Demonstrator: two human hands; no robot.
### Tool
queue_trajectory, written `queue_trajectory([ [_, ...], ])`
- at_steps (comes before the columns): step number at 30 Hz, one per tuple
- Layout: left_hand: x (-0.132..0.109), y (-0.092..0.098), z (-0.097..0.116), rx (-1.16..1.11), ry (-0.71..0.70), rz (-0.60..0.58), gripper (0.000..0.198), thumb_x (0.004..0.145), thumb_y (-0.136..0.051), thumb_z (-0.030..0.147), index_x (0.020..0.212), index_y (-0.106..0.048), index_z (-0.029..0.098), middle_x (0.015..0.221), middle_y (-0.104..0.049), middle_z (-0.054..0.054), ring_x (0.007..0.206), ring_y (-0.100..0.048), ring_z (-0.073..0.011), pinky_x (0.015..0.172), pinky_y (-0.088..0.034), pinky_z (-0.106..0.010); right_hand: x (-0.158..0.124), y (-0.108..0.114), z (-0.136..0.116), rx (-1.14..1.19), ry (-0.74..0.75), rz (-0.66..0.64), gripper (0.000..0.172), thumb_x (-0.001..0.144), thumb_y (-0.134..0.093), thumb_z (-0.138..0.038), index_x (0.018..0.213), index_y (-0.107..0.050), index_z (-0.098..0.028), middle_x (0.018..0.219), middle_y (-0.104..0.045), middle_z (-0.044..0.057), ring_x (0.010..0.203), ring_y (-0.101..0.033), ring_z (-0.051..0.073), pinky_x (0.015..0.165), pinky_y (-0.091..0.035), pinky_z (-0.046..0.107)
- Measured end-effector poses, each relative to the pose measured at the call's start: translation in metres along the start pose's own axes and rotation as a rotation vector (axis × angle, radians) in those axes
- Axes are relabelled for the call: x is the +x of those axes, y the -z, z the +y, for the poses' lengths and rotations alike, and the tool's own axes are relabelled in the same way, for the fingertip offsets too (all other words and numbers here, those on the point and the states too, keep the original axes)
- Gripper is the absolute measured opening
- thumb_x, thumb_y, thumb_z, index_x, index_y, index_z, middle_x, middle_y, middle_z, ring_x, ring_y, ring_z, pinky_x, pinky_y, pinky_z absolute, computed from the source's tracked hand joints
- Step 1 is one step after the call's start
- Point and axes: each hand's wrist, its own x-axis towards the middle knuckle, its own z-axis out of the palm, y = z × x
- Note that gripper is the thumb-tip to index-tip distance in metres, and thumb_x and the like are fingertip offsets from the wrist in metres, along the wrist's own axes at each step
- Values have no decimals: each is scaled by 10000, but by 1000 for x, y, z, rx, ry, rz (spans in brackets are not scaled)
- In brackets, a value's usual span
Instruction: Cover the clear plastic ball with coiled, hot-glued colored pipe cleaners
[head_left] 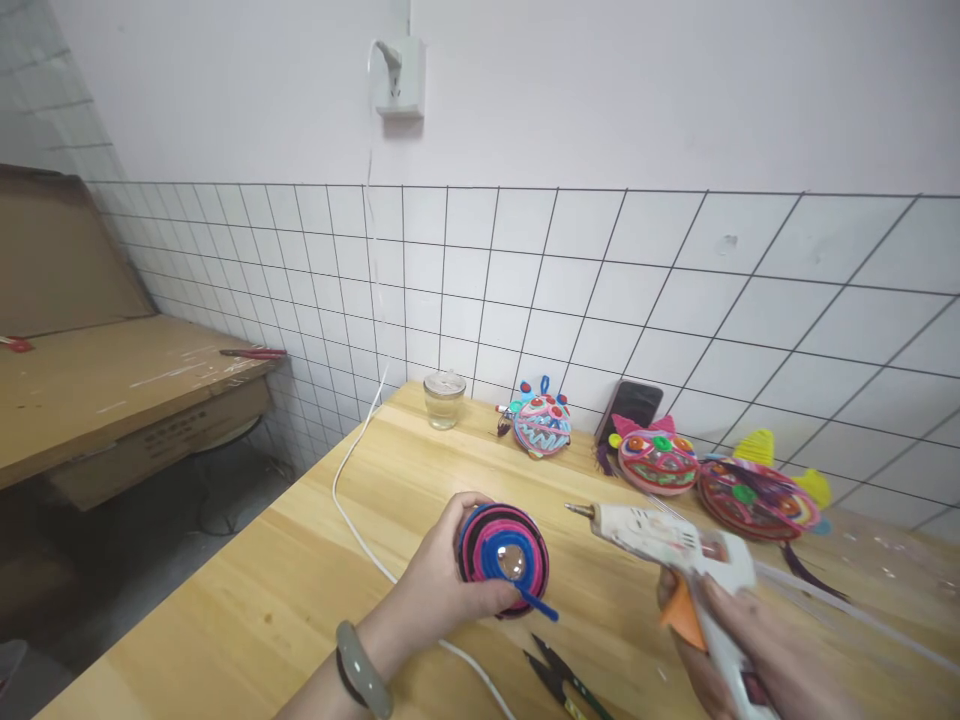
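Note:
My left hand [442,580] grips a round craft piece [491,530] wound in rings of blue, pink and black pipe cleaner. A shiny clear spot shows at its centre, and a loose blue pipe cleaner end [541,604] sticks out at the lower right, by my thumb. My right hand [742,640] is closed round the handle of a white hot glue gun [660,535] with an orange trigger. Its metal nozzle points left, a short way from the round piece without touching it. A glue stick [840,600] trails from the gun's back. Black thread snips [559,680] lie below the left hand.
Along the wall stand a lidded glass [445,400], a phone [637,404] and decorated round faces: one blue-pink [541,425], one pink-eared [657,460], one yellow-eared [757,497]. A white cord [352,520] runs from the wall socket [403,80] across the table. Another table [112,390] stands left.

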Motion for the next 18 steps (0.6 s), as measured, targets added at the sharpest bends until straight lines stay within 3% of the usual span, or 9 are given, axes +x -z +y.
queue_trajectory([
  [3, 0, -1, 0, -31, -13, -17, 613, 583, -821, 265, 1080, -467, 196, 1029, -634, -62, 952, -600, -230, 823, -470, -346, 24, 4, 16, 79, -126, 52, 426, 747, -542, -633, 735, -541, -207, 314, -481, -43, 278, -407, 92, 317, -235, 167],
  [6, 0, -1, 0, -51, -3, -16, 647, 569, -833, 277, 1093, -462, 197, 1033, -631, -67, 943, -597, -228, 811, -475, -345, 40, 0, 38, -102, -181, 113, 465, 768, -455, -663, 625, -480, -222, 325, -478, -44, 274, -472, 111, 315, -277, 182],
  [11, -1, -4, 0, -85, -11, -30, 627, 590, -826, 260, 1097, -460, 208, 1035, -628, -57, 955, -592, -216, 825, -469, -337, 45, -1, 54, -427, -87, 163, 493, 809, -386, -635, 500, -312, -258, 299, -498, -11, 262, -503, 153, 305, -315, 219],
  [15, -3, -9, 1, -95, -1, -42, 634, 586, -828, 274, 1099, -461, 211, 1053, -627, -65, 966, -595, -226, 829, -467, -344, 40, 15, 46, -625, 39, 225, 463, 768, -500, -573, 447, -395, -257, 373, -542, 22, 355, -575, 212, 355, -392, 274],
  [18, -4, -13, 2, -92, 15, -37, 631, 584, -830, 268, 1094, -462, 217, 1047, -627, -60, 953, -601, -222, 811, -471, -332, 30, 17, 34, -832, 189, 309, 333, 716, -587, -471, 482, -505, -248, 485, -578, 66, 501, -613, 272, 482, -448, 353],
])
